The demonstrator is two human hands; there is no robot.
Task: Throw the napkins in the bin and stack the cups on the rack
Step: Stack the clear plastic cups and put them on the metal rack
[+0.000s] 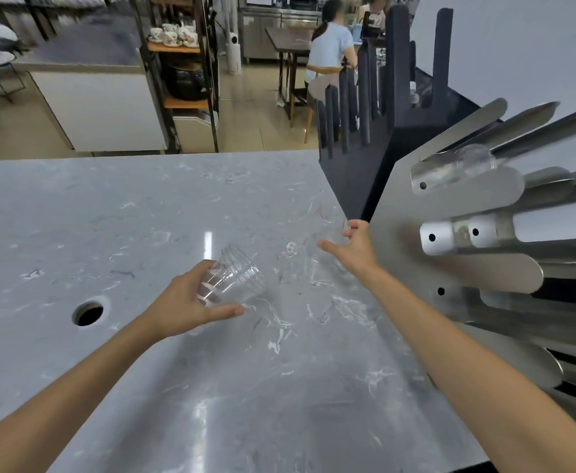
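My left hand (180, 303) grips a clear ribbed plastic cup (237, 276), tilted on its side just above the grey marble counter (109, 233). My right hand (353, 249) reaches forward with fingers spread around a second clear cup (324, 230) that stands on the counter beside the rack; it is blurred, and I cannot tell whether the fingers close on it. The metal cup rack (467, 268) fills the right side, with long silver slots. One clear cup (470, 162) lies in its top slot. No napkins are visible.
A round hole (88, 312) is cut in the counter at the left. A dark slotted holder (382, 131) stands behind the rack. Beyond the counter are shelves with crockery (173, 35) and a seated person (331, 46) at a table.
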